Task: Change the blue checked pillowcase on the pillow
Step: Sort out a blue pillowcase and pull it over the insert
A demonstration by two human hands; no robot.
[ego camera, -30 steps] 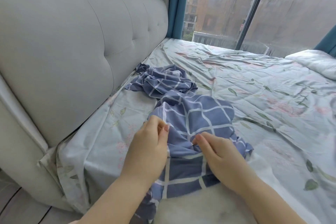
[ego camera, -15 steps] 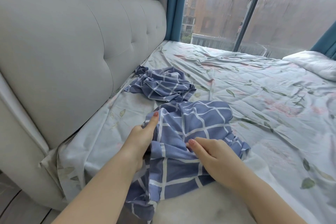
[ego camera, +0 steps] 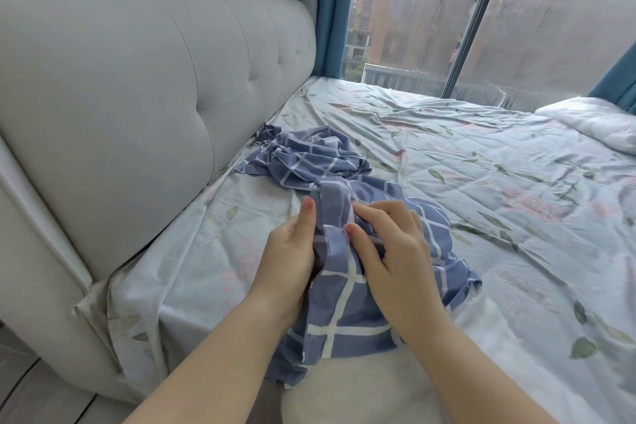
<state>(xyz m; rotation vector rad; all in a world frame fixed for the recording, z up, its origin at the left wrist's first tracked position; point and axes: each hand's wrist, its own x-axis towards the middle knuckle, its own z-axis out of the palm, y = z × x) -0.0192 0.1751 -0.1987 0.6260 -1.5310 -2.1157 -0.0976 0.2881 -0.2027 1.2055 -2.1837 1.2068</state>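
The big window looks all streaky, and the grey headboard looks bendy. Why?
Head view: the large glass window is streaked, blurring the buildings outside; the wide-angle lens curves the padded grey headboard; soft daylight, no harsh shadows.

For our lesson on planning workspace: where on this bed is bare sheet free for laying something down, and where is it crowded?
Free: the wide sheet between the held pillowcase, the window and the white bedding far right; also a strip between headboard and left hand. Crowded: the crumpled pillowcase by the headboard and the bunched cloth at the right hand.
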